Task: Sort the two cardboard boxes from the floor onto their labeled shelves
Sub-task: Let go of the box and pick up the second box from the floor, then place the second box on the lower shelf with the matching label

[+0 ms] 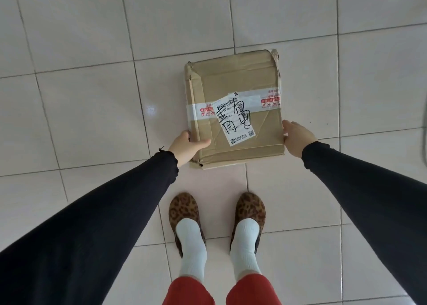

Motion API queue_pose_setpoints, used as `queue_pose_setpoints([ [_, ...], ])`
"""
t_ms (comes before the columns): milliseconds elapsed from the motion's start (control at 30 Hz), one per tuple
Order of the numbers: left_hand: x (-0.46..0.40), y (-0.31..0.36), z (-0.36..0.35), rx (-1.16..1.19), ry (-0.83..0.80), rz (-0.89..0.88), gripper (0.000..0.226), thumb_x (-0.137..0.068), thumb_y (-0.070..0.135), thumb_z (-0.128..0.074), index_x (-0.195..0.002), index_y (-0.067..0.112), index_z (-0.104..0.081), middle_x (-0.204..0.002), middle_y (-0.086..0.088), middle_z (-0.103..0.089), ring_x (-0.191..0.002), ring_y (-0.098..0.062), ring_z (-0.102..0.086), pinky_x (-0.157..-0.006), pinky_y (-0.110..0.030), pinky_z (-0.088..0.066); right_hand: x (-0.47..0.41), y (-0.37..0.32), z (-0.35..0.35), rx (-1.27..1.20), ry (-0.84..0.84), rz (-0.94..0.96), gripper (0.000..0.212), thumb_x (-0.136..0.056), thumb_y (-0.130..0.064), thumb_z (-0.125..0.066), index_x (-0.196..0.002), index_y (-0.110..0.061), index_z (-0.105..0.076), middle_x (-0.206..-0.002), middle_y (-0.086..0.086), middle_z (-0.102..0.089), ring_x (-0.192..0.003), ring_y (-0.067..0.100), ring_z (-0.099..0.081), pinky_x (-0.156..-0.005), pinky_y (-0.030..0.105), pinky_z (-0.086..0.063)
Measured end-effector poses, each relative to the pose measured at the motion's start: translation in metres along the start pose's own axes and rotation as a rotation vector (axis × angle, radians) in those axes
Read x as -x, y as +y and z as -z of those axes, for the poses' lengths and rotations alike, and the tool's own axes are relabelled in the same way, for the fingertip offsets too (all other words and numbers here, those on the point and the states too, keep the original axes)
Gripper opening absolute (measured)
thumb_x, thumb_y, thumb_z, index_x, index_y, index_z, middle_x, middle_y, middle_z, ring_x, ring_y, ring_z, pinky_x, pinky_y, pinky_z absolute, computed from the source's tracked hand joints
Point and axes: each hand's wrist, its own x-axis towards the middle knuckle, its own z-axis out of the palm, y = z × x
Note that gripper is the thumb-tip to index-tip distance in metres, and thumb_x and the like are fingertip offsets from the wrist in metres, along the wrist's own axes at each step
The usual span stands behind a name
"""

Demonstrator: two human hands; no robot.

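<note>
Hands frame a worn cardboard box [235,108] above the tiled floor [80,96]: my left hand [186,146] clasps its near left corner, thumb on top, while my right hand [297,138] presses flat against its right edge. A scrawled label [233,117] crosses the lid; leopard-print slippers [183,210] stand below.

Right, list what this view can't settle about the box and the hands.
- Head view: box underside and any lift off the floor, hidden by the box itself.
- Left hand and right hand fingertips, behind the box edges.
- Label small print, too small.
- Second box, shelves: out of frame.
</note>
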Motion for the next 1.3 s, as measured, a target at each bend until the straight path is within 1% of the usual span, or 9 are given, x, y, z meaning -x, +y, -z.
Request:
queue_pose_setpoints([
  [133,0.02,0.006,-0.003,0.158,0.021,-0.021,0.078,-0.092,0.035,-0.076,-0.151,0.016,-0.029,-0.115,0.005,-0.06,-0.096,-0.011,-0.061,-0.074,-0.02,-0.047,0.017,-0.007,0.013,-0.048,-0.002,0.0,0.031,-0.094,-0.006,-0.043,-0.122,-0.012,-0.055,-0.119,0.01,-0.06,-0.102,0.035,-0.06,-0.086,0.042,-0.051],
  [267,0.087,0.032,0.026,0.249,0.022,-0.084,0.078,-0.091,0.041,-0.075,-0.152,0.023,-0.029,-0.133,0.001,-0.061,-0.109,-0.012,-0.062,-0.078,-0.024,-0.045,0.07,-0.028,0.058,-0.1,-0.026,0.005,0.032,-0.094,-0.006,-0.043,-0.12,-0.012,-0.06,-0.118,0.009,-0.06,-0.1,0.034,-0.061,-0.082,0.038,-0.05],
  [500,0.29,0.139,0.135,0.283,0.074,-0.233,0.075,-0.085,0.054,-0.077,-0.144,0.033,-0.036,-0.126,-0.003,-0.063,-0.103,-0.021,-0.065,-0.067,-0.034,-0.053,0.217,-0.109,0.241,-0.163,0.091,0.07,0.031,-0.093,-0.002,-0.04,-0.116,-0.007,-0.061,-0.111,0.01,-0.062,-0.088,0.028,-0.057,-0.076,0.032,-0.046],
  [700,0.499,0.261,0.252,0.341,0.186,-0.499,0.065,-0.087,0.05,-0.077,-0.136,0.033,-0.038,-0.126,-0.003,-0.065,-0.097,-0.021,-0.063,-0.071,-0.035,-0.048,0.357,-0.204,0.463,-0.174,0.298,0.21,0.032,-0.089,-0.004,-0.04,-0.111,-0.012,-0.062,-0.105,0.009,-0.064,-0.092,0.032,-0.063,-0.083,0.043,-0.055],
  [900,0.684,0.355,0.349,0.385,0.335,-0.829,0.064,-0.089,0.041,-0.077,-0.139,0.027,-0.039,-0.11,0.01,-0.062,-0.093,-0.014,-0.06,-0.073,-0.026,-0.046,0.495,-0.288,0.653,-0.052,0.613,0.334,0.032,-0.09,-0.004,-0.04,-0.11,-0.014,-0.063,-0.097,0.007,-0.066,-0.089,0.03,-0.062,-0.076,0.035,-0.05],
  [1000,0.747,0.384,0.384,0.436,0.344,-0.942,0.069,-0.087,0.042,-0.079,-0.143,0.029,-0.039,-0.114,0.009,-0.066,-0.101,-0.017,-0.062,-0.077,-0.029,-0.048,0.546,-0.315,0.718,0.017,0.764,0.374,0.028,-0.094,-0.007,-0.039,-0.112,-0.011,-0.061,-0.109,0.009,-0.067,-0.1,0.03,-0.064,-0.082,0.038,-0.052],
  [1100,0.791,0.408,0.408,0.48,0.364,-1.01,0.08,-0.084,0.043,-0.081,-0.15,0.028,-0.037,-0.124,0.009,-0.065,-0.117,-0.018,-0.063,-0.101,-0.041,-0.049,0.59,-0.337,0.761,-0.018,0.885,0.406,0.024,-0.092,-0.004,-0.037,-0.094,-0.016,-0.058,-0.104,0.013,-0.069,-0.092,0.032,-0.063,-0.072,0.031,-0.043],
  [1233,0.814,0.44,0.428,0.489,0.342,-1.083,0.068,-0.089,0.038,-0.077,-0.143,0.03,-0.038,-0.125,0.012,-0.063,-0.11,-0.008,-0.06,-0.097,-0.035,-0.046,0.607,-0.346,0.799,-0.048,0.984,0.443,0.031,-0.09,-0.005,-0.036,-0.103,-0.016,-0.062,-0.103,0.011,-0.07,-0.089,0.032,-0.065,-0.072,0.034,-0.052],
  [1300,0.809,0.461,0.437,0.506,0.32,-1.071,0.072,-0.086,0.041,-0.08,-0.144,0.031,-0.038,-0.131,0.005,-0.063,-0.117,-0.015,-0.061,-0.107,-0.047,-0.047,0.598,-0.346,0.819,-0.035,1.003,0.445,0.034,-0.091,-0.005,-0.037,-0.111,-0.014,-0.063,-0.105,0.01,-0.071,-0.091,0.03,-0.066,-0.07,0.031,-0.05],
])
